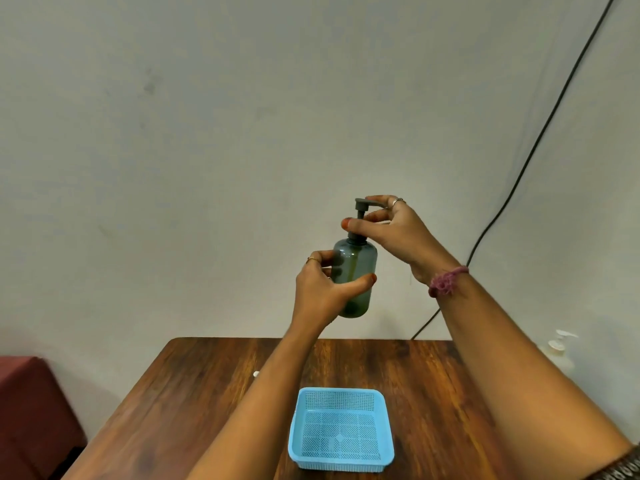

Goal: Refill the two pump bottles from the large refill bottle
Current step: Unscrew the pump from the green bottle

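Pump bottles are the matter here, though the largest thing seen is the wooden table (207, 410), its brown top running toward a pale wall. On it, near the front edge, a blue mesh basket (341, 460) is set, square and shallow. Well above the table's far edge, a dark translucent pump bottle (356, 271) is held up in the air, upright and slightly tilted. Its body is gripped by the left hand (320, 289), with the thumb across the front and the fingers curled behind. Its pump head (363, 204) is pinched by the right hand (394, 230), fingers curled about the nozzle and stem. A white pump bottle (559, 351) is seen at the table's right side, partly hidden by the right forearm. A black cable (540, 133) is run down the wall. A small white object (256, 374) is seen on the table's left part.
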`<action>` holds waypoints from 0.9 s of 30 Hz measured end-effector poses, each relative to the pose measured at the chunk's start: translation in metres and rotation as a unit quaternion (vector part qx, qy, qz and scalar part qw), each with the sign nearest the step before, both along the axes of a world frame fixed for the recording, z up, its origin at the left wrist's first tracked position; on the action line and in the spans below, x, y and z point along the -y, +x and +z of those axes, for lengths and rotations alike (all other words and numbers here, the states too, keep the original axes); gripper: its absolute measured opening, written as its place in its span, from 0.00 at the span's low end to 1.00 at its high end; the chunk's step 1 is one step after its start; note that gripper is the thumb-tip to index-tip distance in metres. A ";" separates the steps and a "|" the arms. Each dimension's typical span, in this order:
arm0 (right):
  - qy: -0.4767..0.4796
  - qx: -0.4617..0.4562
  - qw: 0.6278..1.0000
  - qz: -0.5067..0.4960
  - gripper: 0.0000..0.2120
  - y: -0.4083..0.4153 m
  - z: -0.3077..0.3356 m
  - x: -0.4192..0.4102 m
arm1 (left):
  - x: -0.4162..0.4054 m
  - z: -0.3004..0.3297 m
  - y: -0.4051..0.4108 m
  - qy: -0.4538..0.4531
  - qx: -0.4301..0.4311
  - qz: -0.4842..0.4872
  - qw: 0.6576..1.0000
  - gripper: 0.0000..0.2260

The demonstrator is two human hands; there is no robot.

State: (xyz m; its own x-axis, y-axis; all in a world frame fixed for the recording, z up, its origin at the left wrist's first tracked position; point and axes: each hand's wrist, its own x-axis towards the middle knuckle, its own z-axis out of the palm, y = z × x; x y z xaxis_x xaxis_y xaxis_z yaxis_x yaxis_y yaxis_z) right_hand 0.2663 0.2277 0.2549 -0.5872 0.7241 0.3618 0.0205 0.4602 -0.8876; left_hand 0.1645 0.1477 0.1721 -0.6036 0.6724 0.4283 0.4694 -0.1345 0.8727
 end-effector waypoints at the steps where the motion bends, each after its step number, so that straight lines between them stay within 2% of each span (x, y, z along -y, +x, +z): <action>1: 0.007 -0.001 1.000 -0.008 0.25 0.000 -0.001 -0.001 | -0.001 -0.001 0.000 0.000 -0.002 0.000 1.000 0.29; 4: -0.021 -0.016 1.000 0.008 0.22 0.000 -0.001 -0.002 | -0.003 -0.004 0.000 -0.002 -0.001 0.001 1.000 0.30; 9: -0.019 -0.005 1.000 0.002 0.32 -0.003 -0.005 0.000 | -0.005 -0.008 0.000 0.000 0.007 0.002 1.000 0.29; 12: -0.009 -0.002 1.000 -0.021 0.32 -0.003 -0.009 -0.001 | -0.006 -0.009 -0.001 0.000 0.006 0.001 1.000 0.28; 16: -0.044 -0.009 0.999 0.003 0.32 -0.002 -0.007 -0.003 | -0.006 -0.013 -0.003 -0.002 0.016 -0.001 1.000 0.28; 20: -0.009 0.021 1.000 -0.011 0.35 -0.006 -0.009 -0.001 | -0.008 -0.014 -0.004 -0.004 0.017 0.002 1.000 0.28; 23: -0.005 0.026 0.999 -0.025 0.32 -0.007 -0.010 -0.002 | -0.009 -0.014 -0.005 -0.007 0.015 0.001 1.000 0.29; 27: -0.033 0.014 0.999 0.007 0.30 -0.006 -0.007 -0.002 | -0.008 -0.014 -0.006 -0.010 0.020 0.002 1.000 0.30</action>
